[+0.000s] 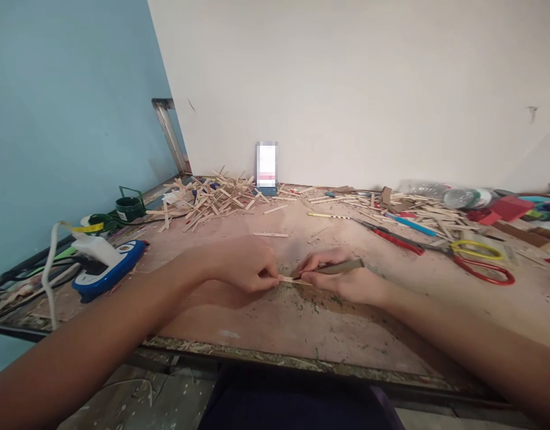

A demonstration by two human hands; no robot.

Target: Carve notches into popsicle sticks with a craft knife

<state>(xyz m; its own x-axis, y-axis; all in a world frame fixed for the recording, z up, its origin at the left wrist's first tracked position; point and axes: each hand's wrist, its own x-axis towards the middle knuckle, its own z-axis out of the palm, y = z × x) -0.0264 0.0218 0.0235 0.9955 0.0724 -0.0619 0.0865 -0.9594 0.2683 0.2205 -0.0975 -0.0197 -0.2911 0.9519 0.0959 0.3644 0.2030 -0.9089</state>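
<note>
A narrow flat wooden stick (296,280) lies low over the tabletop between my hands. My left hand (250,266) pinches its left end between thumb and fingertips. My right hand (341,280) is closed around a pen-like tool with a thick olive-brown handle (346,267), its dark thin tip against the stick near my right thumb. Whether that tip is a blade I cannot tell. Just beyond my left hand rests another wooden stick (270,235). Small dark green shavings (317,306) are scattered below my right hand on the table (239,319).
Piles of wooden sticks (221,200) lie at the back. Red-handled pliers (398,240), scissors (478,263), a blue pen-like item (411,224) and a striped pencil (328,216) are on the right. A blue-white power strip (107,272) with cables is left. A phone (267,164) stands against the wall.
</note>
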